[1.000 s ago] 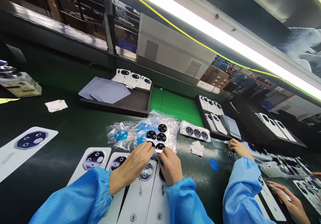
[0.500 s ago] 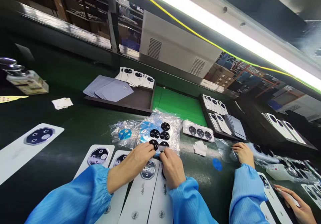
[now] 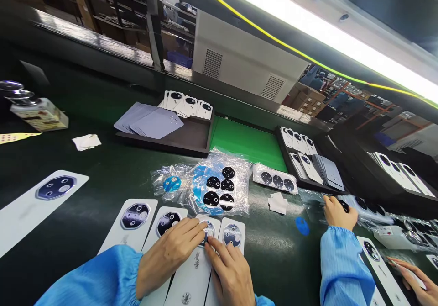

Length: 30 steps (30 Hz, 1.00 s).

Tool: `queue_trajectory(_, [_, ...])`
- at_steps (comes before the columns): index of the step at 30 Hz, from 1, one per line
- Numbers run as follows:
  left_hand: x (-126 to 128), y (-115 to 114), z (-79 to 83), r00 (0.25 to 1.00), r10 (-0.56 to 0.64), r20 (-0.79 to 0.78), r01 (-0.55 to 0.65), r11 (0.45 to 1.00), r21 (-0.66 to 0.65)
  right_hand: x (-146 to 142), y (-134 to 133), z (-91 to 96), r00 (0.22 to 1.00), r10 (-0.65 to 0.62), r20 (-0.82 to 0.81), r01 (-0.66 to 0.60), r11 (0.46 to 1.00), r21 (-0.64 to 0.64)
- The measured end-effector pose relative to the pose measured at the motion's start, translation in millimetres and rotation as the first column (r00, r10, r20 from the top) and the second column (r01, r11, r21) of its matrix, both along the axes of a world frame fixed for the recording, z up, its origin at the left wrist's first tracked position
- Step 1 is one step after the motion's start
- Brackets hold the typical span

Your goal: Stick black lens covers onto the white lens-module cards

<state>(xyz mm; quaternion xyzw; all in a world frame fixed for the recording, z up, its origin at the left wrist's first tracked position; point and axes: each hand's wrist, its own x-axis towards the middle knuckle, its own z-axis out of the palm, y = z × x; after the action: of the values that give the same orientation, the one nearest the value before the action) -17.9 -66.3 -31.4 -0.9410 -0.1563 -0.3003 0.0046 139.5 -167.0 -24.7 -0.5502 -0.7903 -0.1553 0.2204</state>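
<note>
My left hand [image 3: 169,253] lies across white lens cards, its fingertips on a round camera-lens piece [image 3: 208,232] on one card. My right hand [image 3: 227,271] touches the same piece from below, next to a card bearing another lens piece [image 3: 232,235]. Further left lie two more cards with octagonal lens pieces [image 3: 135,216]. Just beyond my hands is a clear plastic bag [image 3: 219,201] holding black lens stickers and blue film. My fingers hide part of the lens piece, and I cannot tell whether they grip it.
A co-worker's hands [image 3: 338,212] work at the right among plastic bags and cards. Dark trays [image 3: 164,141] hold stacked grey and white cards at the back. A bottle [image 3: 39,114], white wipes [image 3: 86,142] and a large card [image 3: 44,196] lie on the dark green bench.
My hands have moved down off the bag's edge onto the cards, uncovering the rightmost card's lens piece. The view has shifted slightly, and the bag's black stickers look unchanged.
</note>
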Motion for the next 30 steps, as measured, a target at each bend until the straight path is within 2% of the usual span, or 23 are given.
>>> queue_trajectory(6, [2.8, 1.3, 1.1, 0.999, -0.015, -0.041, 0.019, 0.996, 0.086, 1.7, 1.0, -6.4, 1.000, 0.015, -0.015, -0.015, 1.000, 0.017])
queue_trajectory(12, [0.8, 1.8, -1.4, 0.999, 0.000, -0.040, 0.007, 0.981, 0.194, 2.2, 2.7, -4.8, 0.999, 0.010, -0.034, -0.009, 0.999, 0.046])
queue_trajectory(20, [9.6, 2.2, 7.9, 1.000, -0.004, 0.028, -0.001, 0.986, 0.165, 4.3, 4.8, -7.5, 0.999, 0.008, -0.042, -0.006, 0.998, 0.062])
queue_trajectory(23, [9.4, 5.6, 7.5, 0.997, -0.061, 0.049, 0.058, 0.996, 0.065, 5.1, 1.8, -8.9, 0.999, 0.014, -0.036, -0.013, 0.999, 0.033])
queue_trajectory(25, [9.5, 10.7, 6.7, 0.993, -0.104, 0.057, 0.109, 0.990, -0.086, 5.9, -1.3, -8.8, 0.999, 0.019, -0.038, -0.019, 1.000, 0.003])
queue_trajectory(27, [11.6, 16.4, 5.8, 0.992, -0.115, 0.059, 0.126, 0.954, -0.272, 6.7, -4.5, -8.5, 0.998, 0.036, -0.042, -0.036, 0.999, -0.011])
queue_trajectory(30, [18.5, 22.5, 4.1, 0.995, -0.077, 0.059, 0.096, 0.865, -0.492, 6.6, -7.7, -9.6, 0.994, 0.099, -0.045, -0.098, 0.995, 0.023])
